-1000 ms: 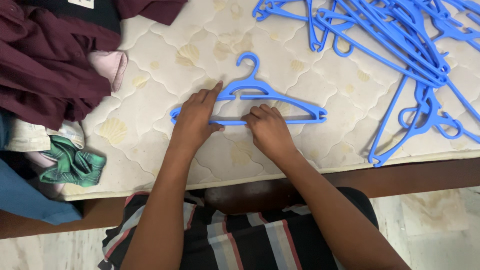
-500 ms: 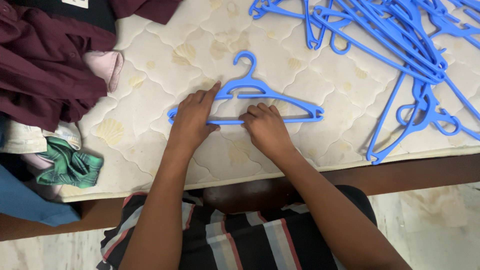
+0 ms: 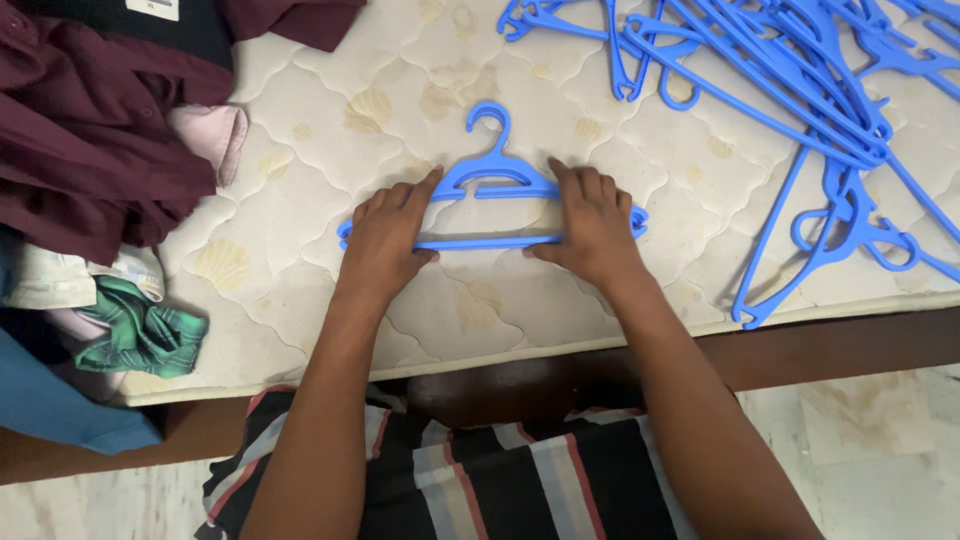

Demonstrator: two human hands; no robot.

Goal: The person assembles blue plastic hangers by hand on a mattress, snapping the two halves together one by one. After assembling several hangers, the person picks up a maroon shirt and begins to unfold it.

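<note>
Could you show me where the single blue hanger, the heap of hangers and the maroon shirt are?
single blue hanger (image 3: 490, 117): head view, on its hook.
heap of hangers (image 3: 800, 80): head view, on crossed arms.
maroon shirt (image 3: 90, 150): head view, on crumpled cloth.

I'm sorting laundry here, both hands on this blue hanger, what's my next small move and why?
Probably lift the blue hanger off the mattress: the left hand and right hand grip its bar, and it lies flat, apart from the maroon clothes.
</note>
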